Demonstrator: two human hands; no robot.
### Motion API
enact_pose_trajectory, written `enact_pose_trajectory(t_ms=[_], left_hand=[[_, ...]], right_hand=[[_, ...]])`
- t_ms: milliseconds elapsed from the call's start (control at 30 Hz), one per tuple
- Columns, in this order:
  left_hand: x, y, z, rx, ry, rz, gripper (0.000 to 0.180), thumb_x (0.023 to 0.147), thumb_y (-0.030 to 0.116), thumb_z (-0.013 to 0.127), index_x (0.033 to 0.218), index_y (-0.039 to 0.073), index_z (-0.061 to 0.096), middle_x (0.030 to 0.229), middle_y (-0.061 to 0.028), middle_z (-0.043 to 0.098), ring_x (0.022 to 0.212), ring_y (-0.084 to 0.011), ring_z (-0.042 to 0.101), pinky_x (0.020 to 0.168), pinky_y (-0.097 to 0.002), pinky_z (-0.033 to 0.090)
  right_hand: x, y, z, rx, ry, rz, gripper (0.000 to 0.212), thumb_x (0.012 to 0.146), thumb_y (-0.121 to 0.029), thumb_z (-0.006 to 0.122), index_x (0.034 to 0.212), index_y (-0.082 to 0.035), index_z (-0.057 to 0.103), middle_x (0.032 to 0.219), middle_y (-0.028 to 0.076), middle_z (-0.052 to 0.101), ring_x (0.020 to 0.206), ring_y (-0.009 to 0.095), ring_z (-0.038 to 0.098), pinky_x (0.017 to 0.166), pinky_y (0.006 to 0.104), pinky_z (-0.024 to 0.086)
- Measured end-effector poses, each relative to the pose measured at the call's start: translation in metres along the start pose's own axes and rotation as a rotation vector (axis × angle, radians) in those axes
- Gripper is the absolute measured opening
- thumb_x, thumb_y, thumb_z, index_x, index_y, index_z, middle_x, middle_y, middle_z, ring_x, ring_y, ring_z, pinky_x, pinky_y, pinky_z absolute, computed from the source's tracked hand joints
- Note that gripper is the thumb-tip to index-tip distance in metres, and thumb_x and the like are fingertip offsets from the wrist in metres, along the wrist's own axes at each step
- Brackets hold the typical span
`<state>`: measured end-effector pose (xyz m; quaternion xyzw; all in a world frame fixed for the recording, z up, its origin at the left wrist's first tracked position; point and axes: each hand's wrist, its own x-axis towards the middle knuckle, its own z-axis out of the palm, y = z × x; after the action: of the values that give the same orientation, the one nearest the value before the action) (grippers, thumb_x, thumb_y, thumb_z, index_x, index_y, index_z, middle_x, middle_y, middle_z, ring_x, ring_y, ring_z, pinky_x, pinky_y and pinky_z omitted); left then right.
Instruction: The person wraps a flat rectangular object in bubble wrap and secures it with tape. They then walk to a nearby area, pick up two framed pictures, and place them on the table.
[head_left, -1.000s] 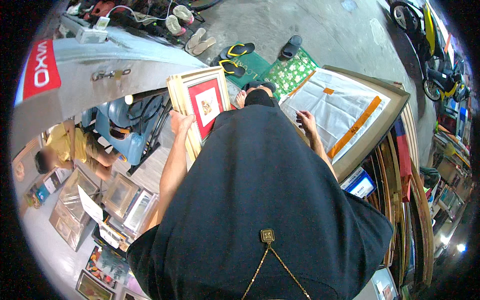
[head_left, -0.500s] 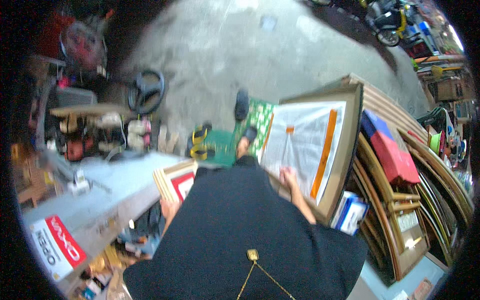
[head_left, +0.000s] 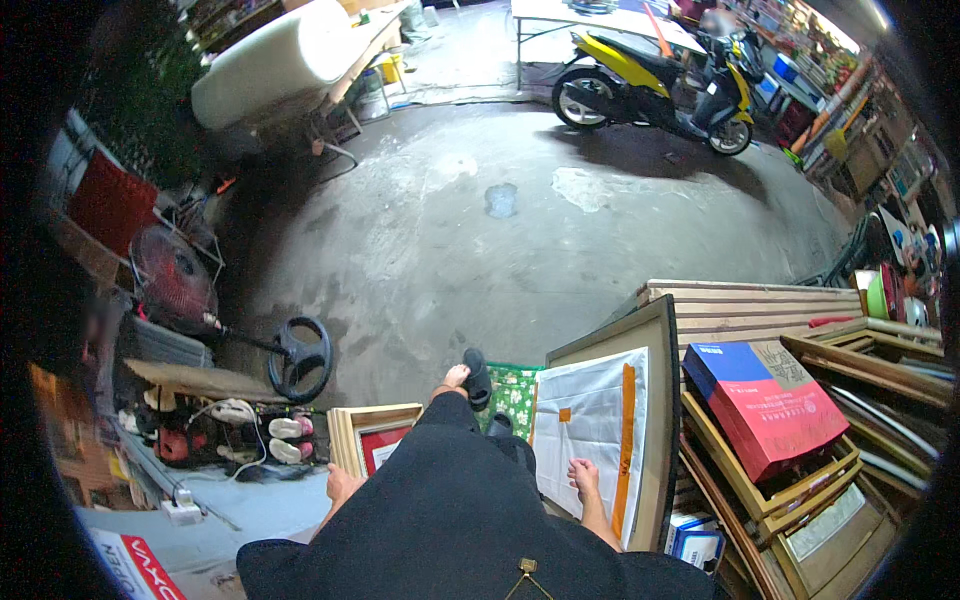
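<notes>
At the lower left, my left hand [head_left: 343, 484] is closed on the side of a small stack of light wooden picture frames [head_left: 350, 445]. A red mat with a white centre shows inside the top frame, and my dark clothing covers the stack's near side. My right hand [head_left: 583, 477] has its fingers loosely curled, with nothing visible in them. It is in front of a flat white wrapped panel [head_left: 585, 405] with orange tape strips. That panel leans against a large dark-edged board [head_left: 655, 400]. Whether the right hand touches the wrapping, I cannot tell.
A red and blue box [head_left: 765, 405] lies on leaning wooden frames at the right. Beside a shoe rack at the left stands a black steering wheel [head_left: 300, 358]. A green patterned mat [head_left: 515, 395] lies by my feet. Farther off stands a yellow scooter [head_left: 650, 85].
My view has tilted up, bringing the scooter and far tables into sight. My feet have shifted in a step. The frames stay in my left hand; my right hand remains by the wrapped panel.
</notes>
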<state>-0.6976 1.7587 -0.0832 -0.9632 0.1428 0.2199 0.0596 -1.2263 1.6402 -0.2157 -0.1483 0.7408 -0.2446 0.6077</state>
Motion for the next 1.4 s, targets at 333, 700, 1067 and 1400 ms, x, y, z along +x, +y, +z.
enact_pose_trajectory(t_ms=[333,700,1067,1400], left_hand=[[-0.001,0.151,-0.089,0.115,0.096,0.294,0.077,0.056,0.025,0.08,0.117,0.0,0.039,0.104,-0.0236,0.064,0.099,-0.0384,0.063,0.086,-0.0441,0.052],[0.077,0.184,-0.065,0.071,0.02,0.215,0.072,0.057,0.022,0.079,0.114,0.0,0.041,0.107,-0.0236,0.062,0.104,-0.0385,0.061,0.089,-0.0454,0.05],[0.202,0.277,-0.059,0.0,-0.093,0.007,0.075,0.056,0.023,0.08,0.114,-0.002,0.041,0.105,-0.0245,0.062,0.104,-0.039,0.06,0.088,-0.0454,0.05],[0.296,0.451,-0.129,-0.043,-0.134,-0.051,0.076,0.055,0.024,0.081,0.115,-0.002,0.041,0.104,-0.0246,0.062,0.104,-0.0391,0.06,0.088,-0.0455,0.05]], right_hand=[[0.01,0.036,0.016,0.059,0.084,0.06,0.034,0.082,-0.032,0.069,0.106,-0.01,0.06,0.087,0.005,0.065,0.072,0.016,0.062,0.057,0.0329,0.048],[0.055,-0.03,0.071,-0.2,0.045,0.015,0.023,0.079,-0.025,0.073,0.092,-0.008,0.063,0.071,0.001,0.06,0.058,0.01,0.056,0.045,0.0265,0.042],[0.183,-0.287,0.204,-0.407,-0.023,-0.083,0.031,0.078,-0.029,0.077,0.095,-0.006,0.064,0.07,0.002,0.062,0.057,0.009,0.056,0.045,0.0254,0.041],[0.276,-0.523,0.351,-0.304,-0.131,-0.006,0.031,0.083,-0.028,0.073,0.101,-0.006,0.059,0.073,-0.001,0.059,0.057,0.007,0.054,0.043,0.0223,0.04]])
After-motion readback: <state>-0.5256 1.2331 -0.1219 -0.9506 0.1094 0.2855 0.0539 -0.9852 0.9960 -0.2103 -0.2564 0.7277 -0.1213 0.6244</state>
